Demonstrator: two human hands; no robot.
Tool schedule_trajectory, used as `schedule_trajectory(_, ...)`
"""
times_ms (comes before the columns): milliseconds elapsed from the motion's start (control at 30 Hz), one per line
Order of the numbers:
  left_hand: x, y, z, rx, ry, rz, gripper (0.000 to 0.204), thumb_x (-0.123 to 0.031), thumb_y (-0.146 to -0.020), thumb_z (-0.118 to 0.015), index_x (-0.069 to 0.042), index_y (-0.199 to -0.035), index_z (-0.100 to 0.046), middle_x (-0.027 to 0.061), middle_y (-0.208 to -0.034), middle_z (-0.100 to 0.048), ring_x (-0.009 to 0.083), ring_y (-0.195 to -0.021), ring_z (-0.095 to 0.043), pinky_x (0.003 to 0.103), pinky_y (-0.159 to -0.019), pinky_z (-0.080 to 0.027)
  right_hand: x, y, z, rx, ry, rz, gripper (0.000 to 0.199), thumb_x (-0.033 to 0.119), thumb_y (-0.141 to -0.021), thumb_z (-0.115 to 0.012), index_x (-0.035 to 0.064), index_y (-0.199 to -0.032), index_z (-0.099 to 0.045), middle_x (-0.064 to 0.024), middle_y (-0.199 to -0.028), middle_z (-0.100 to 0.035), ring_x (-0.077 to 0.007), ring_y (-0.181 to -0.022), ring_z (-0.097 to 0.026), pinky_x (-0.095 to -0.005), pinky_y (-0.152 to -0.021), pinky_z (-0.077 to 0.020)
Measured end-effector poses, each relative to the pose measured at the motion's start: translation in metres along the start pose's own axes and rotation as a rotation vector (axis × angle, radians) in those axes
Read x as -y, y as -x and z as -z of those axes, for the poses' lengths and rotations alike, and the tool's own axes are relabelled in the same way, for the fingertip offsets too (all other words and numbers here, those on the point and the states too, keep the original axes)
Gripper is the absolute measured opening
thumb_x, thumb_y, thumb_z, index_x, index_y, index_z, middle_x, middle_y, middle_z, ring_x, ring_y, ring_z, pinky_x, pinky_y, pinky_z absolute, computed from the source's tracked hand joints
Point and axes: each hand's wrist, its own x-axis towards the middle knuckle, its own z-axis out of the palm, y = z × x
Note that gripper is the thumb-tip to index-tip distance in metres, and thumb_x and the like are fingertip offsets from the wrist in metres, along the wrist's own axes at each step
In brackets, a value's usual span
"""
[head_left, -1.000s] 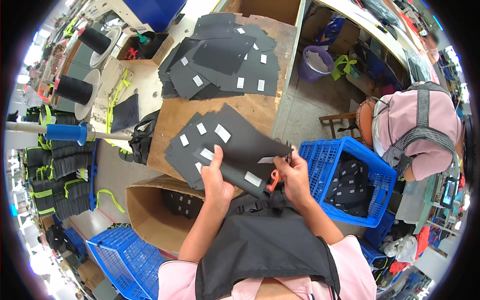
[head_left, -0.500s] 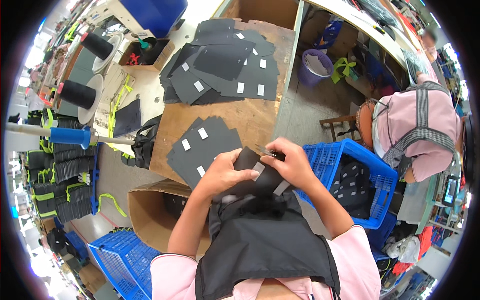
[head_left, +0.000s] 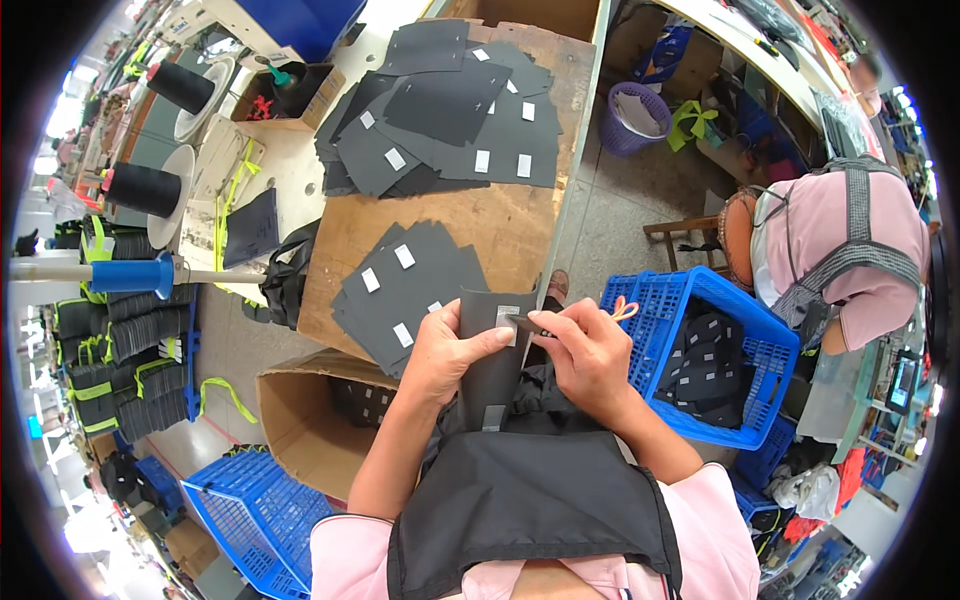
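My left hand (head_left: pixel 448 352) is closed on a curved dark grey fabric panel (head_left: pixel 487 375), its thumb lying beside a pale grey rectangular patch (head_left: pixel 506 325). Another pale patch (head_left: pixel 493 418) sits near the panel's lower end. In my right hand (head_left: pixel 588 358) are small dark thread snips (head_left: pixel 526 323), mostly covered by the fingers; their tip reaches the edge of the upper patch. An orange loop (head_left: pixel 625 310) sticks out behind that hand. Left of the panel, a fanned pile of similar panels (head_left: pixel 425 275) with white patches lies on the wooden board (head_left: pixel 365 220).
A larger heap of dark panels (head_left: pixel 450 110) covers the board's far part. To the right stands a blue crate (head_left: pixel 645 330) holding dark pieces; a cardboard box (head_left: pixel 290 420) is at my lower left. A person in pink (head_left: pixel 800 240) sits at right. Black thread cones (head_left: pixel 145 190) stand left.
The panel has turned more upright and now shows its length toward me. My right hand has shifted slightly right and down, and the orange loop has come into sight.
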Motion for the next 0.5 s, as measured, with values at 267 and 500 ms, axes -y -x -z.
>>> schedule_trajectory(267,0.003,0.005,-0.005,-0.028,-0.003,-0.033,0.028,-0.007,-0.075,-0.075,-0.001,-0.098,-0.06,0.0053,-0.09,-0.065,0.0096,-0.078,-0.06,0.024,-0.071,-0.051,0.002,0.004,-0.008,-0.052,-0.135,-0.054,0.033,0.006,-0.067,-0.073,0.0102,-0.098,-0.063,-0.0056,-0.076,-0.052,-0.0214,-0.061,-0.055,-0.0313,-0.051,-0.0422)
schedule_trajectory(500,0.008,0.009,-0.013,-0.065,0.052,-0.091,0.029,-0.007,-0.076,-0.075,-0.001,-0.099,-0.06,0.0056,-0.093,-0.065,0.0096,-0.081,-0.061,0.024,-0.074,-0.051,0.006,0.004,-0.012,-0.104,-0.137,-0.062,0.032,0.004,-0.068,-0.073,0.0089,-0.099,-0.063,-0.0068,-0.077,-0.052,-0.0229,-0.062,-0.056,-0.0327,-0.051,-0.0449)
